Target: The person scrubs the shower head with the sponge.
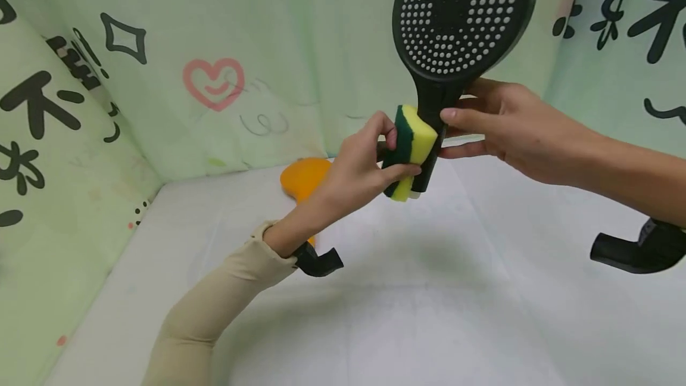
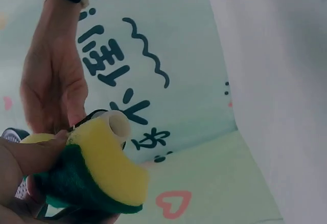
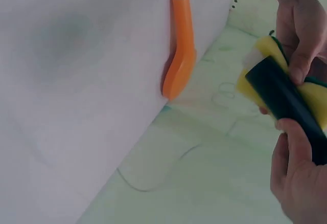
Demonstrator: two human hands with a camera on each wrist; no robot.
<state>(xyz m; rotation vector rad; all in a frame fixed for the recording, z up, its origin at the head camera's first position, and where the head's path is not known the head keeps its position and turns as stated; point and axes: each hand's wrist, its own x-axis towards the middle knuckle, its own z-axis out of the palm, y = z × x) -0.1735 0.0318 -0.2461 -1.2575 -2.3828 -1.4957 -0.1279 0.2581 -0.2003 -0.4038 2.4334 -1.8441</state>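
My right hand point(image 1: 482, 124) grips the handle of a black shower head point(image 1: 461, 16), held upright with its perforated face toward me. My left hand point(image 1: 364, 159) pinches a yellow and green sponge point(image 1: 409, 148) folded around the lower handle. In the left wrist view the sponge point(image 2: 102, 168) wraps the handle's white end point(image 2: 118, 124). The right wrist view shows the black handle point(image 3: 286, 104) lying against the yellow sponge point(image 3: 255, 75), with my right hand's fingers point(image 3: 296, 178) curled around it.
An orange shower head point(image 1: 305, 177) lies on the white surface point(image 1: 429, 290) behind my left hand; its orange handle point(image 3: 181, 45) shows in the right wrist view. Green printed curtain walls point(image 1: 214, 46) enclose the back and sides.
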